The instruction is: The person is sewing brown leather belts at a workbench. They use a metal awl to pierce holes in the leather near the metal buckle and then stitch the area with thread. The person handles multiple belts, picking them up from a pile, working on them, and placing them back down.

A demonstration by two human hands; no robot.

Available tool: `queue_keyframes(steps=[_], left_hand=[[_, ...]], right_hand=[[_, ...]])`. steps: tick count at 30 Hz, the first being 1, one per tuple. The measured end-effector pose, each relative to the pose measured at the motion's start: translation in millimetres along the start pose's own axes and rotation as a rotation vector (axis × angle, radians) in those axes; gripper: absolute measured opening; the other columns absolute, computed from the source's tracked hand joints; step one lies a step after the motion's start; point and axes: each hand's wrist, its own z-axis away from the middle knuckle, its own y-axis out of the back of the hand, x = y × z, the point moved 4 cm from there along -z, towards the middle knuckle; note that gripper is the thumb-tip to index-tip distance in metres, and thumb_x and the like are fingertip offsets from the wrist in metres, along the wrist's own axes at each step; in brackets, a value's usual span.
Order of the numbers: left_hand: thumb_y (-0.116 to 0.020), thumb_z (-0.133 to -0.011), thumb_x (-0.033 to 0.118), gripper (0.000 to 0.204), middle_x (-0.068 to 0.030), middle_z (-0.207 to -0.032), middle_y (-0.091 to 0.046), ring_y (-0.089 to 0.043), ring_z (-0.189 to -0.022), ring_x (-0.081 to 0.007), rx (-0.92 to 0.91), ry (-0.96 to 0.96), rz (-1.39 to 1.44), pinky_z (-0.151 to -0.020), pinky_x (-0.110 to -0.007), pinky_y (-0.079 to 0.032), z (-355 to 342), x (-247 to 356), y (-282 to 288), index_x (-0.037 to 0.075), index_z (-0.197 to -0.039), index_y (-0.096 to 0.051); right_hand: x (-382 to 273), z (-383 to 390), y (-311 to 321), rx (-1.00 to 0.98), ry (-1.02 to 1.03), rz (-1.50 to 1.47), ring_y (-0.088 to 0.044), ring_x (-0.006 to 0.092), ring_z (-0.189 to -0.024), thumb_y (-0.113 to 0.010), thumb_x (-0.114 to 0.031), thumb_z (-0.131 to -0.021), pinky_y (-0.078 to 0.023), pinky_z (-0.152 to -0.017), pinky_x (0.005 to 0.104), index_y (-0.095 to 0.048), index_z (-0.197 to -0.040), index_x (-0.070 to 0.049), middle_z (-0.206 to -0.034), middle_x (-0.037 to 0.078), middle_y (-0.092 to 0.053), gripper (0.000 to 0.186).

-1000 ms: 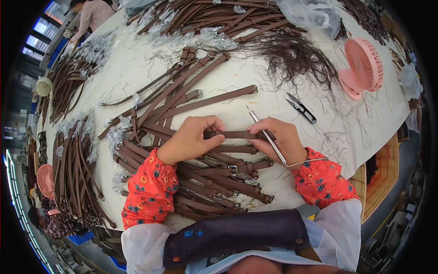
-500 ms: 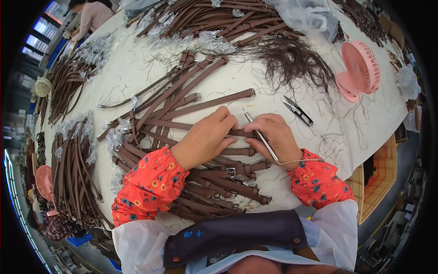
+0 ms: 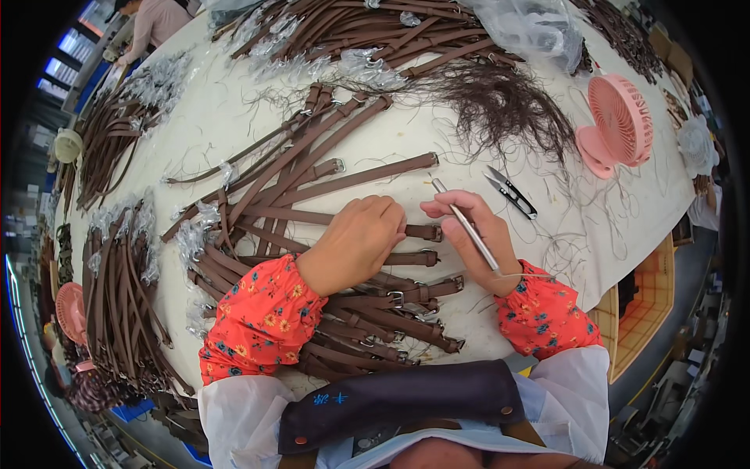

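My left hand (image 3: 355,241) is closed over a brown leather strap (image 3: 424,232), its fingers curled and its thumb mostly hidden. The buckle end of that strap sticks out to the right of the knuckles. In my right hand (image 3: 483,234) is a slim silver pen-shaped tool (image 3: 475,238) with a thin cord trailing from its lower end. The tool's tip points up and left, apart from the strap. More brown straps with metal buckles (image 3: 397,298) lie fanned out beneath and around my left hand, some with clear plastic wrap.
Black-handled thread snips (image 3: 512,193) lie right of my hands. Beyond them stands a pink fan (image 3: 613,125). A tangle of dark threads (image 3: 500,109) and a large strap pile (image 3: 351,35) occupy the far side. Another strap bundle (image 3: 121,305) is at left. A person (image 3: 156,27) works at far left.
My right hand, with the tool, has drawn back from the strap a little to the right. My left fingers have curled in closer over the strap.
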Motion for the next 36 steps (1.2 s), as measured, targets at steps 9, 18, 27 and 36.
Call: queue_keyframes(steps=[9, 18, 27, 36], left_hand=[[-0.071, -0.084, 0.004, 0.016, -0.0134, -0.089, -0.058, -0.059, -0.084, -0.0356, -0.019, 0.07, 0.18, -0.074, -0.044, -0.047, -1.1, -5.1, 3.1, 0.002, -0.093, -0.057], [-0.07, -0.079, 0.005, 0.014, -0.0117, -0.083, -0.058, -0.058, -0.08, -0.0341, 0.03, -0.028, 0.002, -0.073, -0.043, -0.047, -1.2, 0.0, -1.7, 0.004, -0.086, -0.058], [-0.069, -0.078, 0.005, 0.01, -0.0119, -0.079, -0.062, -0.062, -0.078, -0.032, 0.025, 0.018, 0.07, -0.071, -0.043, -0.049, -3.1, -4.6, -2.8, 0.003, -0.083, -0.06], [-0.07, -0.079, 0.005, 0.011, -0.0121, -0.079, -0.063, -0.062, -0.078, -0.032, 0.016, 0.035, 0.073, -0.071, -0.043, -0.049, -2.8, -6.1, -3.9, 0.003, -0.083, -0.06]], right_hand=[[10.8, 5.6, 3.5, -0.119, -0.262, -0.436, -0.066, 0.0145, -0.073, -0.048, -0.027, -0.109, -0.053, -0.071, 0.0269, -0.054, -0.118, 0.002, -0.085, 0.011, -0.069, 0.031], [10.7, 5.7, 1.7, -0.153, -0.289, -0.372, -0.063, 0.0115, -0.066, -0.048, -0.025, -0.109, -0.051, -0.063, 0.0246, -0.058, -0.111, 0.002, -0.077, 0.006, -0.066, 0.029], [11.8, 5.7, -1.5, -0.178, -0.321, -0.389, -0.063, 0.01, -0.066, -0.048, -0.023, -0.109, -0.051, -0.063, 0.0244, -0.059, -0.111, 0.001, -0.077, 0.005, -0.065, 0.027], [13.4, 5.9, -2.5, -0.193, -0.313, -0.382, -0.063, 0.0092, -0.067, -0.048, -0.021, -0.109, -0.052, -0.063, 0.0236, -0.059, -0.111, 0.001, -0.078, 0.004, -0.065, 0.025]])
